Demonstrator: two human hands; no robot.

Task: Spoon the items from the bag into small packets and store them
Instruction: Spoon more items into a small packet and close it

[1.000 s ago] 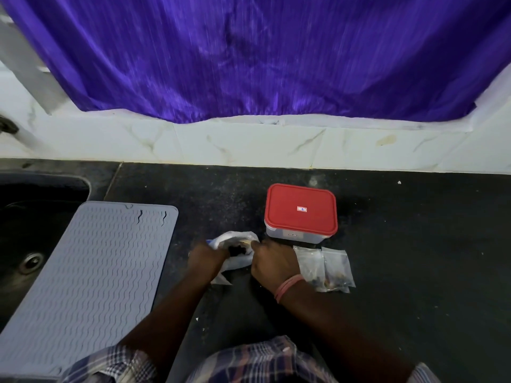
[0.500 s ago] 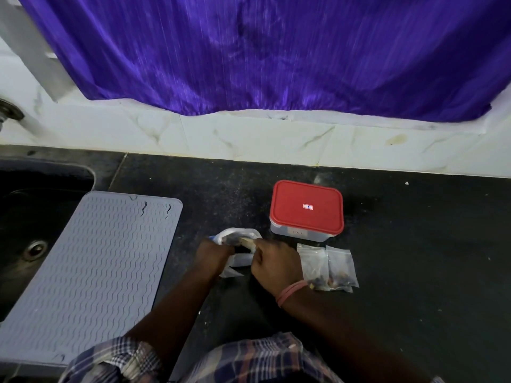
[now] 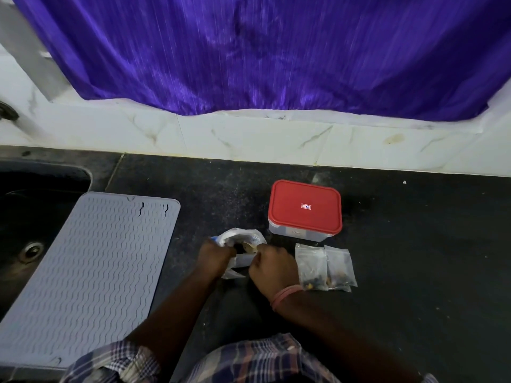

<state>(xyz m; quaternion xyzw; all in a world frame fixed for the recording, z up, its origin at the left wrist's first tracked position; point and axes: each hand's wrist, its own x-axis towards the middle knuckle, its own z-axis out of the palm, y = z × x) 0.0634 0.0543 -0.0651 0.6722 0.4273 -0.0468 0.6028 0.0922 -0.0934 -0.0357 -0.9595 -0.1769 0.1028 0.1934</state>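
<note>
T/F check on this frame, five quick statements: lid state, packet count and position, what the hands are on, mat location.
1. The red lid is on the container. True.
2. Two filled packets lie on the counter just in front of the container. True.
3. The grey mat sits to the person's right. False: it is at the left, beside the sink.
4. Both hands rest idle on the counter. False: the left hand and right hand work at the white bag.
5. The filled packets are inside the container. False: they lie outside.
</note>
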